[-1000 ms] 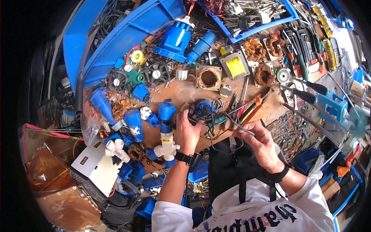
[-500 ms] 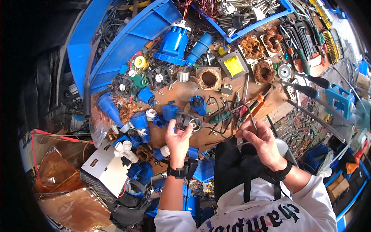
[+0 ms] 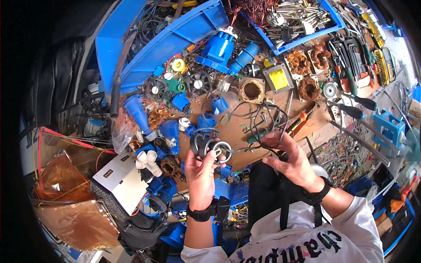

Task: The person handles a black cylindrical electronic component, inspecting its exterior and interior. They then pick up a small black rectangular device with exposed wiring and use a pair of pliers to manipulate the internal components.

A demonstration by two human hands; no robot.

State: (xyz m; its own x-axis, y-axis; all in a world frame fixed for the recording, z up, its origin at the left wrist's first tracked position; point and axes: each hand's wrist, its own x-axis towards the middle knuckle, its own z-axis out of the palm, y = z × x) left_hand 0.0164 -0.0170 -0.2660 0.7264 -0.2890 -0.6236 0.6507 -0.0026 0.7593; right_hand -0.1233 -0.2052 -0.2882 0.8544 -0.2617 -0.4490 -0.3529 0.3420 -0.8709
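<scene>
My left hand (image 3: pixel 201 175) is closed round a round black part (image 3: pixel 201 147) with a metal ring (image 3: pixel 222 151) and a pale centre. A dark cable (image 3: pixel 247 149) runs from it toward my right hand (image 3: pixel 291 160), whose fingers are curved and apart beside the loops of cable. Behind my hands lie blue plastic housings (image 3: pixel 169 136) on the brown worktop (image 3: pixel 232 120). An orange-handled tool (image 3: pixel 298 122) lies just beyond my right hand.
Blue trays (image 3: pixel 169 35) with cables and metal pieces line the back. Square motor parts (image 3: pixel 277 79) and hand tools (image 3: pixel 346 61) lie to the right. A white metal box (image 3: pixel 116 179) stands at lower left; tangled wires (image 3: pixel 346 153) fill the right side below the bench edge.
My left hand has moved lower and tilted the ring part into view. My right hand's fingers have spread from their earlier pinch on the cable.
</scene>
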